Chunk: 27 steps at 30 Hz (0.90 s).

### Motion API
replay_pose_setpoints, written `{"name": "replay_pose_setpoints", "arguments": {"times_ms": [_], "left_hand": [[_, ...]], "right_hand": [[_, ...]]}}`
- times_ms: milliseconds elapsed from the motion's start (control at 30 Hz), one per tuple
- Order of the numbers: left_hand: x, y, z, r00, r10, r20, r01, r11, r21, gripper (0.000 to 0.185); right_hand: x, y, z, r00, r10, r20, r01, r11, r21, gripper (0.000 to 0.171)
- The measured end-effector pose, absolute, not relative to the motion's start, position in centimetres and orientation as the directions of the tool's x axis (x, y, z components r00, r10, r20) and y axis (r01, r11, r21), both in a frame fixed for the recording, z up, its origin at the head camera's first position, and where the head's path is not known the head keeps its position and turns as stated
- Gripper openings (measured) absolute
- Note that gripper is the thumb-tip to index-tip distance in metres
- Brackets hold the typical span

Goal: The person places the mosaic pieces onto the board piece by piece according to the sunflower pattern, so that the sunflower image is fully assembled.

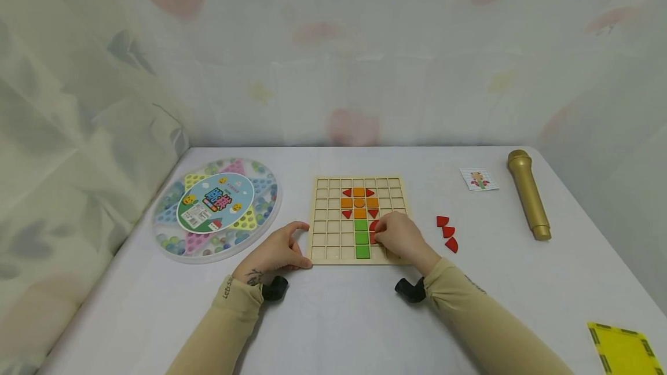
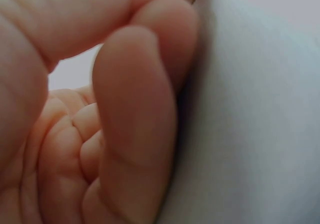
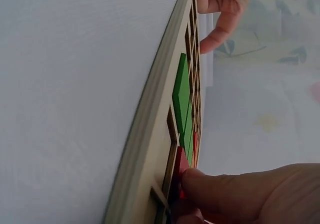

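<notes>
A wooden grid board (image 1: 333,240) lies flat with orange, red and green pieces set in its squares. My left hand (image 1: 276,249) rests at the board's left edge, thumb by the near corner and a finger farther up the side. In the left wrist view its fingers (image 2: 135,119) look loosely bent and hold nothing. My right hand (image 1: 401,237) is over the board's right half. Between its thumb and fingers it pinches a red piece (image 3: 176,176), low in a square beside the green tiles (image 1: 362,238). The piece's full outline is hidden by the fingers.
Several rounded red pieces (image 1: 449,232) lie right of the board. Behind them are a small picture card (image 1: 478,179) and a gold microphone (image 1: 530,195). A round marble game (image 1: 216,203) sits at left, and a yellow sheet (image 1: 625,352) at the near right corner.
</notes>
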<state>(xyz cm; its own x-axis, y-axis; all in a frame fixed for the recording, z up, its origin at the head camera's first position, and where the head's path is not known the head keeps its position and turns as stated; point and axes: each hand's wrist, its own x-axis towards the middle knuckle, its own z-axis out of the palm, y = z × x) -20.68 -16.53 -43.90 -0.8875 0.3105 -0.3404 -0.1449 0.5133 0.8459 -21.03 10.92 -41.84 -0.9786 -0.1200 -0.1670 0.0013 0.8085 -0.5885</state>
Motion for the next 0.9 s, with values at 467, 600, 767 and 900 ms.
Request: {"name": "replay_pose_setpoints", "arguments": {"times_ms": [467, 600, 767, 900], "left_hand": [[-20.7, -16.6, -43.8, -0.886, 0.32, -0.337, -0.139, 0.51, 0.849, 0.083], [-20.7, -16.6, -43.8, -0.886, 0.32, -0.336, -0.14, 0.505, 0.851, 0.083], [-20.6, -16.6, -43.8, -0.888, 0.317, -0.334, -0.146, 0.495, 0.857, 0.083], [-20.6, -16.5, -43.9, -0.888, 0.311, -0.339, -0.156, 0.489, 0.858, 0.083]], "right_hand": [[-21.4, 12.7, -39.6, -0.997, -0.054, -0.064, -0.005, 0.805, -0.593, 0.014], [-22.1, 15.3, -38.5, -0.999, -0.035, 0.025, -0.044, 0.822, -0.567, 0.023], [-22.6, 17.8, -38.4, -0.991, -0.122, 0.044, -0.128, 0.864, -0.487, 0.027], [-22.9, 19.0, -39.0, -0.979, -0.205, 0.019, -0.193, 0.885, -0.424, 0.026]]}}
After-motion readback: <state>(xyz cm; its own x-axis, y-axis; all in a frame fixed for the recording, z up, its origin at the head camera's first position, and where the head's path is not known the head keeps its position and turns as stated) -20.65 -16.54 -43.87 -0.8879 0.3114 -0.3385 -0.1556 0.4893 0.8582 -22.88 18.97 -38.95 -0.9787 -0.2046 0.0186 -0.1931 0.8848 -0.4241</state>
